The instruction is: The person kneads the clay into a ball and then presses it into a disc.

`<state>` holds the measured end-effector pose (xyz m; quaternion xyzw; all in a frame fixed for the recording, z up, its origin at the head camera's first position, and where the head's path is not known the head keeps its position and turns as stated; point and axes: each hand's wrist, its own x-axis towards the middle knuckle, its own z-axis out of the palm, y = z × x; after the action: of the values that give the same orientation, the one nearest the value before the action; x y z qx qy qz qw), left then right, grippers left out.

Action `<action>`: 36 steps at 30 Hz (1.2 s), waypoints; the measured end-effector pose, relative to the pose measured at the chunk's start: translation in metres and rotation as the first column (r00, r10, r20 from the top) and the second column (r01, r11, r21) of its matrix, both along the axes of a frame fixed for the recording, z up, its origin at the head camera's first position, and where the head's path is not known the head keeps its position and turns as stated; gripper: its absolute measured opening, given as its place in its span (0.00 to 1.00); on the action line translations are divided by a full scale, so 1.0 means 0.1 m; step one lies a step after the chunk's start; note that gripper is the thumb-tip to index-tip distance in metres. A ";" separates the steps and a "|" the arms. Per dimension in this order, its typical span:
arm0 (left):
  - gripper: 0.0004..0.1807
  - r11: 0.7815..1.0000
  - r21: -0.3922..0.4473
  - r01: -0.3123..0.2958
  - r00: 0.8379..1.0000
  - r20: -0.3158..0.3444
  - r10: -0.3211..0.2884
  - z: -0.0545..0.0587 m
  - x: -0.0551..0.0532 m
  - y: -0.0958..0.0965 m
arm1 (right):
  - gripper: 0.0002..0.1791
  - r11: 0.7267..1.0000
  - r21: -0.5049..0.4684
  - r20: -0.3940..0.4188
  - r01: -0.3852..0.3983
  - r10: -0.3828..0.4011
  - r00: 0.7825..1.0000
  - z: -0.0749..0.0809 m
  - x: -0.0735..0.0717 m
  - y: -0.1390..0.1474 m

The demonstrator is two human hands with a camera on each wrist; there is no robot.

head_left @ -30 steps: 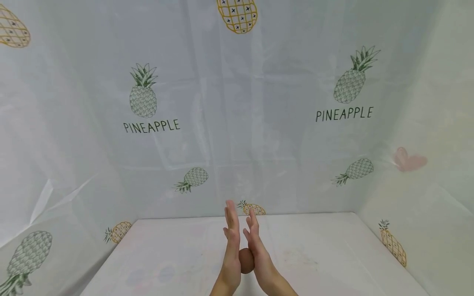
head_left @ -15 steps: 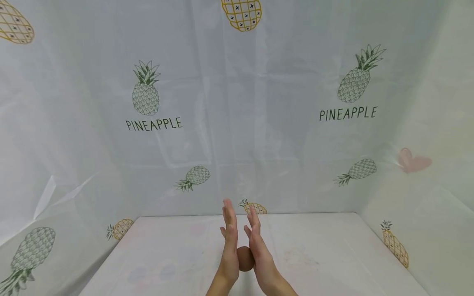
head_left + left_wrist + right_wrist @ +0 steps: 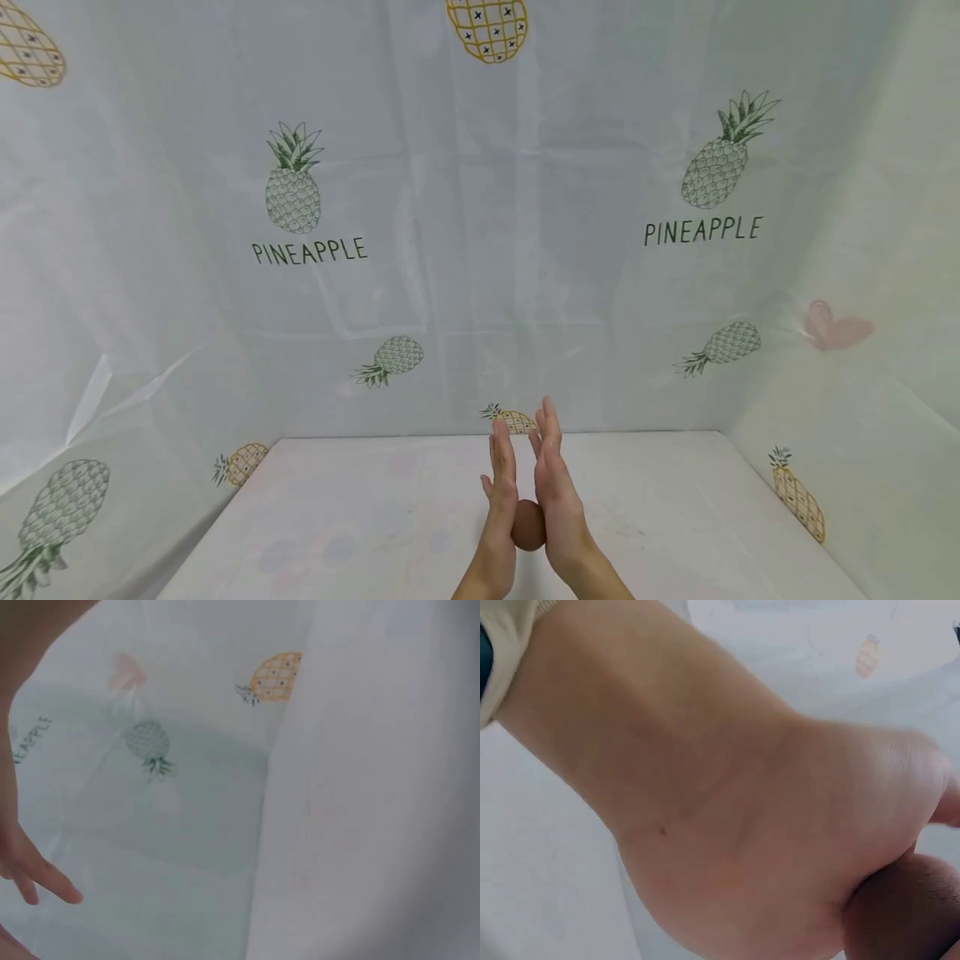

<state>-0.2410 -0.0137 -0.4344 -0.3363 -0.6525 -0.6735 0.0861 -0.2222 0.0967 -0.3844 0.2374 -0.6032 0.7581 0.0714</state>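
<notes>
A smooth brown ball (image 3: 528,527), like clay or dough, sits between the two palms above the table. On its left side presses my left hand (image 3: 501,510), fingers straight and pointing up and forward. From the right my right hand (image 3: 562,510) presses the ball with its palm, fingers also straight. Close up in the right wrist view, the ball (image 3: 907,919) touches the palm of the right hand (image 3: 795,825); fine cracks mark its surface. In the left wrist view a few fingers (image 3: 49,877) show at the left edge, and the ball is out of sight.
A white-covered table (image 3: 360,500) lies under the hands, with faint coloured blotches and smudges. Pale sheeting (image 3: 480,250) printed with pineapples and a pink heart (image 3: 832,325) rises behind it and on both sides.
Both hands have shifted to the right with the ball between them. The right fingertips now stand further forward than the left ones; before, the left ones did. The ball stays between the palms.
</notes>
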 end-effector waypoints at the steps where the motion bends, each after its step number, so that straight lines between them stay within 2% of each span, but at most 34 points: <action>1: 0.31 1.000 0.005 0.007 1.000 0.000 -0.007 0.00 0.01 0.00 | 0.30 1.000 0.003 0.000 0.007 -0.007 1.000 0.00 -0.01 0.01; 7: 0.31 0.999 0.038 0.029 1.000 0.007 -0.029 0.07 0.11 -0.01 | 0.31 0.999 0.028 0.015 0.020 -0.021 1.000 -0.02 -0.05 0.00; 10: 0.31 0.999 0.042 0.026 0.999 0.031 -0.028 0.14 0.19 -0.02 | 0.32 1.000 0.025 0.029 0.002 -0.003 1.000 -0.03 -0.07 0.00; 15: 0.31 0.998 0.052 0.029 1.000 0.004 -0.029 0.21 0.27 -0.05 | 0.32 0.999 0.000 0.068 -0.052 0.052 0.996 -0.08 -0.11 -0.03; 20: 0.32 0.998 0.057 0.002 1.000 -0.012 -0.002 0.22 0.23 -0.09 | 0.32 0.994 0.021 0.079 -0.111 0.109 0.991 -0.15 -0.10 -0.08; 29: 0.31 0.997 0.074 -0.036 0.999 0.008 0.036 0.22 0.09 -0.19 | 0.30 0.990 0.079 0.064 -0.113 0.108 0.992 -0.18 -0.02 -0.17; 36: 0.32 0.991 0.103 -0.090 0.996 -0.015 0.092 0.21 -0.04 -0.26 | 0.29 0.986 0.085 0.059 -0.140 0.135 0.989 -0.16 0.04 -0.23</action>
<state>-0.2454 -0.0401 -0.4138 -0.3080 -0.6310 -0.6981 0.1401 -0.2186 0.0735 -0.4007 0.2614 -0.6201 0.7397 -0.0077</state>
